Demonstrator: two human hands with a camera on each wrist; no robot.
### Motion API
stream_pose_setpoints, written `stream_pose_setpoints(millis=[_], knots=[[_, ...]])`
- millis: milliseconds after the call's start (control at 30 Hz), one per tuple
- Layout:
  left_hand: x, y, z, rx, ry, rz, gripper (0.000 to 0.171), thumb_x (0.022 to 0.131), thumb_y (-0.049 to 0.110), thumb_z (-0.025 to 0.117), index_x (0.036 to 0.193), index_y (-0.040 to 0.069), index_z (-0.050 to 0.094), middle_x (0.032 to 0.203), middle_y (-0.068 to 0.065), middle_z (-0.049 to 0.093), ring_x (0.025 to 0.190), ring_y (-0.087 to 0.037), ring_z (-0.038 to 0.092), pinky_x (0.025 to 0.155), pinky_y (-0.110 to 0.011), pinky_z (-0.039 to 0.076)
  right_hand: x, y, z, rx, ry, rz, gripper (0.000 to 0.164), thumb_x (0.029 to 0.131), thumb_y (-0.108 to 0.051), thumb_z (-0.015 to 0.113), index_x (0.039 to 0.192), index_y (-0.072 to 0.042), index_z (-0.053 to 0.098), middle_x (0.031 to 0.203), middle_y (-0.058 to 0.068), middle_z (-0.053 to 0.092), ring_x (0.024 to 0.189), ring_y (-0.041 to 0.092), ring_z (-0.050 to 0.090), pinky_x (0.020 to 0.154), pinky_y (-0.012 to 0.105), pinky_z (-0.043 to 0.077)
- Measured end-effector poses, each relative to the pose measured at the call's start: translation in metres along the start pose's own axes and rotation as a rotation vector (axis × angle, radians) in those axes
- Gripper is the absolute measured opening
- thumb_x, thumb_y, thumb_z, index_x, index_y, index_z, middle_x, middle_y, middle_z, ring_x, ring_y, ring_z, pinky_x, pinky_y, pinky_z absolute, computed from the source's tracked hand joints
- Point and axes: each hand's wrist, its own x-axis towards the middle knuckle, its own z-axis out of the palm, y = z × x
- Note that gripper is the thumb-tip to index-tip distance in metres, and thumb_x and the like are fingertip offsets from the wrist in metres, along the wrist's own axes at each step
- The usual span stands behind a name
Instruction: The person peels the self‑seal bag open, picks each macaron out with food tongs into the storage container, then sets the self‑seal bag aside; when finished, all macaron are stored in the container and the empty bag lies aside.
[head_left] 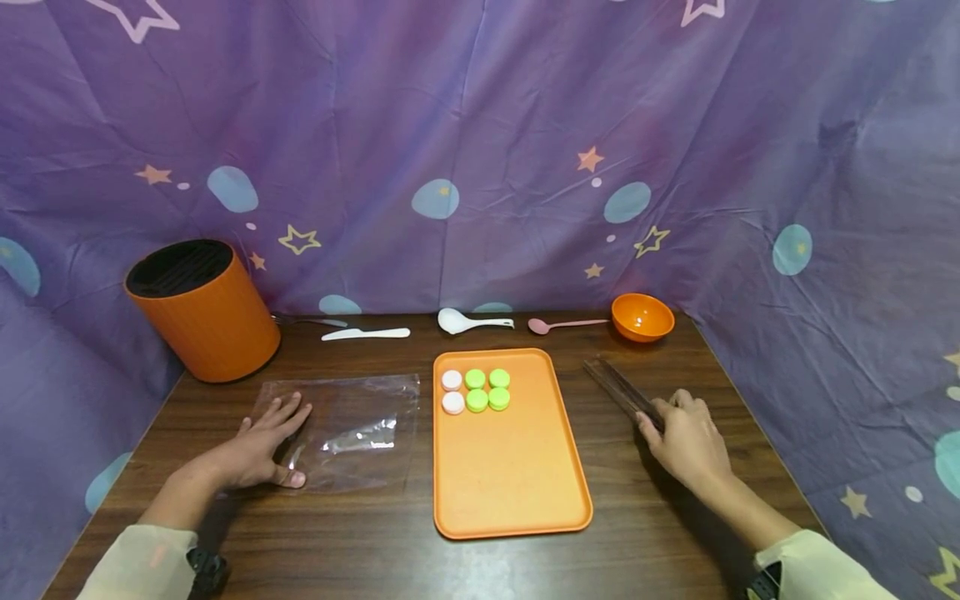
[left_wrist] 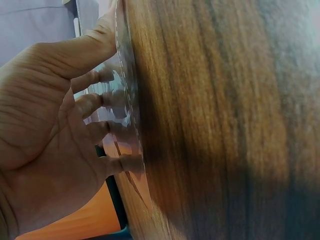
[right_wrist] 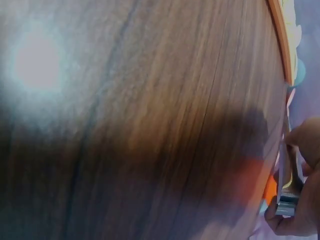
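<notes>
My left hand [head_left: 258, 450] lies with spread fingers on a clear plastic bag [head_left: 352, 408], left of the tray. In the left wrist view its fingertips press along the bag [left_wrist: 131, 130], near its edge. At the right, my right hand [head_left: 690, 442] grips metal tongs [head_left: 630, 392] by the closed end, their two arms slightly apart and pointing toward the back. Nothing is between the tips. Between the hands sits an orange tray [head_left: 510, 475]. Green macarons [head_left: 477, 400] and two pale pink macarons [head_left: 452, 403] stand in two rows at its far left corner.
An orange knife block [head_left: 206, 312] stands at the back left. Along the back edge lie a fork [head_left: 307, 321], a white knife [head_left: 367, 333], a white ladle [head_left: 472, 322] and a pink spoon [head_left: 566, 324]. An orange bowl [head_left: 642, 318] is at the back right, before a purple curtain [head_left: 510, 108].
</notes>
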Motion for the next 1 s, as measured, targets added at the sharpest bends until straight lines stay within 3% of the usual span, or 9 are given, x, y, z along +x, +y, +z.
stream_pose_setpoints(millis=[233,400,567,633,833,1000], knots=[[-0.002,0.004,-0.002,0.003,0.002,0.018,0.131,0.075,0.068,0.090,0.176,0.011,0.028,0.185,-0.027,0.004,0.168,-0.060,-0.008,0.115,-0.095,-0.009,0.001,0.007,0.000,0.023,-0.058,0.092,0.048,0.099,-0.029,0.081,0.117,0.015,0.077,0.091,0.028,0.068,0.081,0.053,0.069,0.075,0.071,0.058],[-0.007,0.018,-0.005,-0.014,-0.009,0.013,0.127,0.078,0.064,0.090,0.176,0.010,0.029,0.185,-0.026,0.003,0.168,-0.059,-0.009,0.118,-0.094,-0.010,0.002,0.008,0.002,0.043,-0.095,0.120,0.054,0.098,-0.035,0.083,0.116,0.015,0.078,0.097,0.033,0.071,0.089,0.060,0.071,0.079,0.074,0.058],[-0.012,0.032,-0.009,-0.049,-0.011,0.044,0.123,0.081,0.054,0.093,0.175,0.006,0.029,0.183,-0.031,0.002,0.165,-0.063,-0.011,0.114,-0.096,-0.010,-0.001,0.008,0.006,0.060,-0.090,0.124,0.053,0.097,-0.036,0.084,0.111,0.015,0.079,0.094,0.033,0.072,0.087,0.060,0.072,0.079,0.075,0.058],[-0.014,0.034,-0.009,-0.050,-0.012,0.073,0.123,0.083,0.055,0.091,0.176,0.009,0.026,0.183,-0.030,0.000,0.164,-0.063,-0.013,0.111,-0.096,-0.011,-0.002,0.007,0.007,0.062,-0.086,0.121,0.053,0.097,-0.037,0.085,0.108,0.014,0.080,0.091,0.031,0.072,0.085,0.059,0.072,0.078,0.075,0.059],[-0.012,0.034,-0.011,-0.047,-0.011,0.047,0.123,0.080,0.060,0.090,0.177,0.018,0.028,0.184,-0.028,-0.001,0.165,-0.062,-0.012,0.112,-0.097,-0.009,-0.003,0.007,0.009,0.053,-0.062,0.091,0.052,0.096,-0.042,0.086,0.094,0.010,0.080,0.080,0.024,0.067,0.076,0.054,0.070,0.072,0.073,0.057],[-0.015,0.055,-0.023,-0.067,-0.027,0.011,0.120,0.079,0.046,0.095,0.174,0.006,0.032,0.181,-0.037,0.003,0.163,-0.068,-0.006,0.112,-0.097,-0.002,-0.002,0.009,0.008,0.044,-0.062,0.071,0.056,0.097,-0.051,0.083,0.085,0.003,0.075,0.075,0.016,0.063,0.074,0.049,0.070,0.070,0.073,0.056]])
